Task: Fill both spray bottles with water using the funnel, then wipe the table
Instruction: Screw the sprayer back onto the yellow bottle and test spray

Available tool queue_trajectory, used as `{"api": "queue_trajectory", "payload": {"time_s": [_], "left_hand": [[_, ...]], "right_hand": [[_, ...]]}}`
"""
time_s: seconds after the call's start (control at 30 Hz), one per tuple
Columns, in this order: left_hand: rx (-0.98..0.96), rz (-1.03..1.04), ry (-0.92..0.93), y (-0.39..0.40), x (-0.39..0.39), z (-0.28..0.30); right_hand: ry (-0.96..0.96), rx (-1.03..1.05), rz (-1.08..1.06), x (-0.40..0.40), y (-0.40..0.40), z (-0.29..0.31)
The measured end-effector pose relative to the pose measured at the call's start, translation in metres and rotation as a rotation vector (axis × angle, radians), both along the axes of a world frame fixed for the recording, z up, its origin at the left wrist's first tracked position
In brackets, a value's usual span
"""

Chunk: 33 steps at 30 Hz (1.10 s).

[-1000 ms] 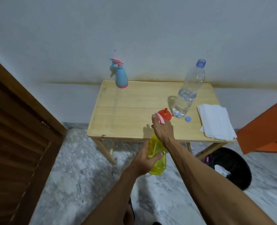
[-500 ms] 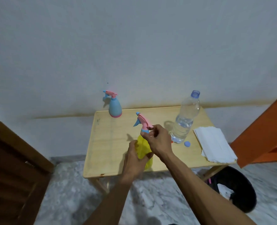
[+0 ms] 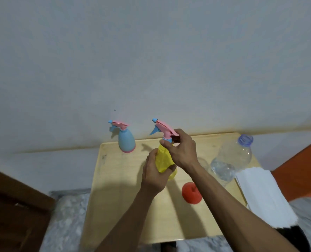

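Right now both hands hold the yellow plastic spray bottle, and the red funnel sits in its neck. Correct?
Not quite. The red funnel lies on the wooden table; the head view shows the pink trigger head on the yellow plastic spray bottle. Left hand and right hand do hold it.

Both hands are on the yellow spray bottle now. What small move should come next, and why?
Probably twist the spray head with the right hand while the left hand steadies the yellow spray bottle: the head sits on the neck, and the red funnel lies unused on the table.
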<state>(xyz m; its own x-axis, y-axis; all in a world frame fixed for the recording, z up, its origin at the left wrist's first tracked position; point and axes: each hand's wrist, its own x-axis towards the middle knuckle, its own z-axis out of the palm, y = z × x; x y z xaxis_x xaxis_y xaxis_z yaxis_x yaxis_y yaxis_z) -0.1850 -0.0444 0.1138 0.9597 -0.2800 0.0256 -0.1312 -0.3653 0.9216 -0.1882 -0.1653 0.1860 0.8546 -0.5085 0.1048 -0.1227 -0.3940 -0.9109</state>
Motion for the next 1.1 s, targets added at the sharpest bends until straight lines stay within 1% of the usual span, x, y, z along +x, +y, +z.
{"api": "queue_trajectory", "payload": {"time_s": [0.1, 0.2, 0.3, 0.37, 0.43, 0.57, 0.67, 0.8, 0.97, 1.1], "left_hand": [[0.025, 0.006, -0.009, -0.017, 0.042, 0.004], [0.059, 0.009, 0.005, -0.033, 0.084, 0.003], [0.113, 0.096, 0.019, -0.043, 0.117, -0.014], [0.158, 0.144, 0.040, -0.049, 0.133, -0.027], [0.198, 0.164, 0.021, -0.056, 0.144, -0.040], [0.182, 0.191, 0.046, -0.066, 0.155, -0.056], [0.180, 0.199, 0.037, -0.073, 0.156, -0.056], [0.179, 0.215, 0.052, -0.078, 0.154, -0.058], [0.146, 0.271, 0.119, -0.080, 0.154, -0.064], [0.143, 0.253, 0.113, -0.078, 0.154, -0.068]], "right_hand": [[-0.014, 0.042, 0.064, 0.039, -0.022, -0.004], [0.006, 0.039, 0.114, 0.076, -0.037, -0.013], [0.014, 0.056, 0.160, 0.103, -0.045, -0.027], [0.023, 0.071, 0.162, 0.116, -0.047, -0.039], [0.024, 0.079, 0.153, 0.126, -0.049, -0.050], [0.001, 0.088, 0.128, 0.137, -0.054, -0.068], [0.007, 0.074, 0.103, 0.141, -0.056, -0.077], [0.023, 0.111, 0.090, 0.142, -0.059, -0.087], [0.025, 0.119, 0.095, 0.141, -0.059, -0.095], [0.029, 0.117, 0.093, 0.141, -0.058, -0.097]]}}
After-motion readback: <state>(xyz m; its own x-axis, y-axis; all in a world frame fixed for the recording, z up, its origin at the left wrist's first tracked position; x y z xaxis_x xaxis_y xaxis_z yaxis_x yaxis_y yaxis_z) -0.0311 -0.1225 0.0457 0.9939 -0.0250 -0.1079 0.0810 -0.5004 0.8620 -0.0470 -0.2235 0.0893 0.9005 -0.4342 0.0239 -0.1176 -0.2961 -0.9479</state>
